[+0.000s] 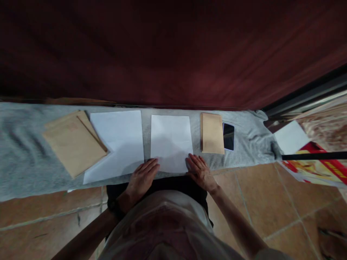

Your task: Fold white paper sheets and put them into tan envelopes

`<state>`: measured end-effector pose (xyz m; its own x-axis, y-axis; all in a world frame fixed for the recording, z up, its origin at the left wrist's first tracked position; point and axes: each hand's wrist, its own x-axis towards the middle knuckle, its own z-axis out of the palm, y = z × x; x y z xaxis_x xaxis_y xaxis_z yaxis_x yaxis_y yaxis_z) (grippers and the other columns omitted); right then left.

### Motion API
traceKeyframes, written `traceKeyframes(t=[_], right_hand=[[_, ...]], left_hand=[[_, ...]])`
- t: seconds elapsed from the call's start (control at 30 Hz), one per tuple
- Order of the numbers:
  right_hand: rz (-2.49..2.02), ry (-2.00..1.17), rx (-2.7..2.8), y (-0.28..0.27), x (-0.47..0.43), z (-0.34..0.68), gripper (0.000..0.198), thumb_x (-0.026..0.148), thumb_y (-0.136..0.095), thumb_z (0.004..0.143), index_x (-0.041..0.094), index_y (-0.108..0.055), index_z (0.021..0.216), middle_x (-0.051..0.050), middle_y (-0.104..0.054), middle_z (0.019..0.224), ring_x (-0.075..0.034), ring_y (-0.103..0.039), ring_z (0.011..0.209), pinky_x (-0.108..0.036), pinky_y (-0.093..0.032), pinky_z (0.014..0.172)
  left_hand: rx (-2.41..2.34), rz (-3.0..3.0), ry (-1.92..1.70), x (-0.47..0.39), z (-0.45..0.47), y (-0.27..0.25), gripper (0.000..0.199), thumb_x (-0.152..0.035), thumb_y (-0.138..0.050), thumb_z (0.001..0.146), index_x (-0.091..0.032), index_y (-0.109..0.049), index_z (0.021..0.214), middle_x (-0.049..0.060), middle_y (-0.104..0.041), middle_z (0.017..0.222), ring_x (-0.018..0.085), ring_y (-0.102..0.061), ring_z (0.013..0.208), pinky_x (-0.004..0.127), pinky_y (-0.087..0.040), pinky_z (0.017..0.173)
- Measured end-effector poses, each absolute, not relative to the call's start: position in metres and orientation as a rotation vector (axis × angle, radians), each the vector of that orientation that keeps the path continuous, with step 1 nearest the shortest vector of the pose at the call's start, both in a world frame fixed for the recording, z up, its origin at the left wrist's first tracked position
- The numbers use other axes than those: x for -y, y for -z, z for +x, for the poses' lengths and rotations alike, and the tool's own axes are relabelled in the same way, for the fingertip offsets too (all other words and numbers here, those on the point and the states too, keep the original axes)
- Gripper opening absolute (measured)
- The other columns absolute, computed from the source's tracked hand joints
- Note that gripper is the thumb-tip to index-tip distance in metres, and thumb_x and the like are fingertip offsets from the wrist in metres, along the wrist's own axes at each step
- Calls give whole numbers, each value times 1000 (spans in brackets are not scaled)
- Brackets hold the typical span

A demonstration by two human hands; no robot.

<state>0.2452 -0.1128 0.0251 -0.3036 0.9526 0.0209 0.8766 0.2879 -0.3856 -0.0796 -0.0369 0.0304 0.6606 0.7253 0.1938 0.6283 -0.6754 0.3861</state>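
A white sheet of paper point(170, 141) lies flat in front of me on a grey cloth. My left hand point(143, 175) rests at its lower left corner, fingers stretched out and lying flat. At the lower right corner, my right hand point(200, 169) lies with its fingers extended, the fingertips touching the sheet's edge. To the left is a larger area of white paper point(121, 137), partly covered by several brown envelopes point(76, 141). A small stack of brown envelopes point(213, 133) sits right of the middle sheet.
A dark-screened phone point(229, 136) lies beside the right stack, partly under it. Grey cloth point(249, 137) covers the narrow surface, with a dark red panel point(173, 79) behind it. At far right are a red and yellow box point(317, 168), a white sheet point(291, 137) and a black bar point(314, 156).
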Motion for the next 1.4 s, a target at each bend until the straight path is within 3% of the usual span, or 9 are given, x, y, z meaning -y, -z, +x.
traceKeyframes(t=[0.2,0.33,0.47,0.63,0.93,1.4], right_hand=[[-1505,-660,2282,-36,111,263,56,27,-52,101,30,-40,155,-5,-51,154,-23,-47,143,-51,-34,122],[-1432,-689,2127,-32,109,265,36,23,-47,103,30,-63,135,-5,-69,134,-21,-61,128,-49,-43,115],[-1588,-715,1827,-28,101,255,28,38,-48,104,25,-72,110,-6,-77,106,-22,-72,103,-37,-57,92],[-1843,-720,1690,-34,79,237,45,54,-42,103,23,-69,85,-2,-71,78,-20,-68,73,-28,-54,68],[-2174,-494,1749,-38,21,209,33,36,-42,106,22,-70,99,-7,-77,98,-22,-72,92,-26,-51,80],[-2514,-363,1697,-45,-48,200,38,44,-42,107,22,-72,108,-9,-78,104,-23,-74,96,-29,-53,81]], left_hand=[[-970,2413,-612,38,-89,-49,25,-19,-46,101,-23,-70,107,4,-78,103,19,-72,96,36,-55,91],[-1024,2296,-680,40,-97,-45,17,-29,-54,99,-24,-69,104,4,-77,104,19,-72,98,35,-55,92],[-1166,2151,-658,34,-100,-42,24,-41,-53,98,-24,-71,98,4,-77,104,21,-71,100,37,-54,93],[-1512,1776,-590,24,-91,-54,33,-51,-53,93,-23,-68,83,-1,-72,76,18,-67,71,26,-52,65],[-1704,1773,-647,-14,-75,-51,33,-50,-51,92,-22,-63,78,-2,-64,67,14,-56,61,24,-41,62],[-2025,2018,-260,-86,-50,-54,38,-48,-43,99,-22,-71,100,8,-76,87,24,-69,77,30,-35,62]])
